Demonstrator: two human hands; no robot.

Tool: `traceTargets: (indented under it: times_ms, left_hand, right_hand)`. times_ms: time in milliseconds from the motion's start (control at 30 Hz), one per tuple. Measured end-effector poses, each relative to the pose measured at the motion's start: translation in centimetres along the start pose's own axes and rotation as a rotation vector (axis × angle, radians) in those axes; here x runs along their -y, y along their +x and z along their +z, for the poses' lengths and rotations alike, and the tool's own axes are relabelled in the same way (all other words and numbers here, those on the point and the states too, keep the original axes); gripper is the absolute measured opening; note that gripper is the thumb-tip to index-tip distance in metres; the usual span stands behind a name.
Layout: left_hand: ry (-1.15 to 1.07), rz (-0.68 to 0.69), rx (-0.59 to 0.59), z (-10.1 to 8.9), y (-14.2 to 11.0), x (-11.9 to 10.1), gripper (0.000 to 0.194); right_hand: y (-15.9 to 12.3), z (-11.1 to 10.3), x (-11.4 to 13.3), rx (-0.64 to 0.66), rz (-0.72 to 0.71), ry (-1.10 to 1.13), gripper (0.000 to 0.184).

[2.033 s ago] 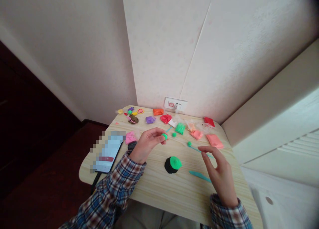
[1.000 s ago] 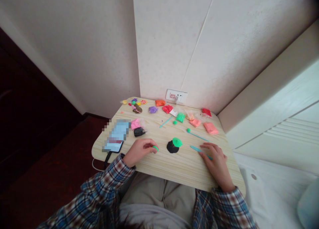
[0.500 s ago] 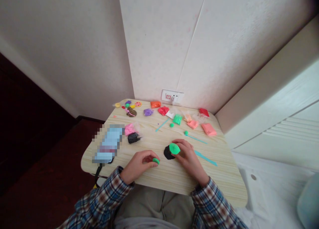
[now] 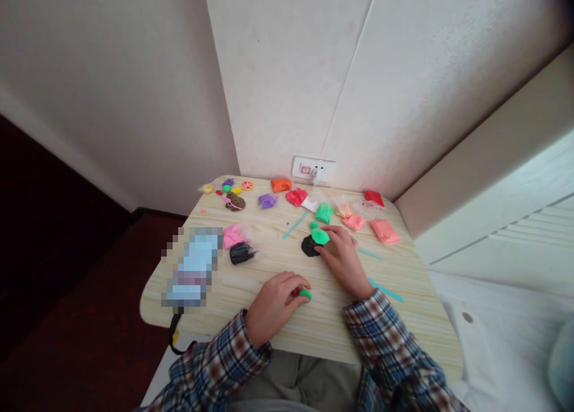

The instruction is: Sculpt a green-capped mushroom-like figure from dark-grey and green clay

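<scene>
My left hand (image 4: 278,307), low over the front of the table, pinches a small green clay disc (image 4: 305,294) between thumb and fingers. Farther out, my right hand (image 4: 344,259) is closed at the edge of a flat black clay piece (image 4: 309,246). A pointed green clay piece (image 4: 320,236) lies over the black one, against the right fingertips. I cannot tell whether the black piece touches the table. Just beyond is a small green ball (image 4: 314,225). Light blue sticks (image 4: 386,290) lie right of the right hand.
Clay packets in several colours line the back of the wooden table (image 4: 264,253), among them a green packet (image 4: 324,212). Pink clay (image 4: 232,236) and a black packet (image 4: 241,253) lie left of centre, beside a blurred-out phone (image 4: 197,262). A wall socket (image 4: 313,168) is behind.
My right hand has moved away from me toward the back, and the black and green clay pieces have gone with it. My left hand has shifted right with its green disc.
</scene>
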State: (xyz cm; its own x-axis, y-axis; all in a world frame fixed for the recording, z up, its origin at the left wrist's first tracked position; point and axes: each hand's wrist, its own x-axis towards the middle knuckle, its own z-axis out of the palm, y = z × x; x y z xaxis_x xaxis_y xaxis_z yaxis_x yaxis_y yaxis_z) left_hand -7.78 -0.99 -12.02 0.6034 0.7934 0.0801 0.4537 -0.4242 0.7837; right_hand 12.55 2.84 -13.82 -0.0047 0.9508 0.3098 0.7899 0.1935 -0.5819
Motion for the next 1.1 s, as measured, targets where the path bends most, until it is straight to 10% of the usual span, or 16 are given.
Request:
traceTargets:
  times_ms: [367,600,1100]
  left_hand:
    - [0.443,0.327,-0.162,-0.4,-0.5,0.5,0.027]
    - [0.745,0.363,-0.084,-0.6,-2.0,0.8,0.045]
    - [0.426,0.299,-0.103,-1.7,-2.8,2.1,0.038]
  right_hand:
    - [-9.1,-7.3,-4.2,-0.003,0.299,-0.1,0.023]
    - [-10.1,-6.1,-3.1,-0.002,0.356,-0.038,0.017]
    - [-6.2,-2.6,4.6,0.184,0.285,0.259,0.015]
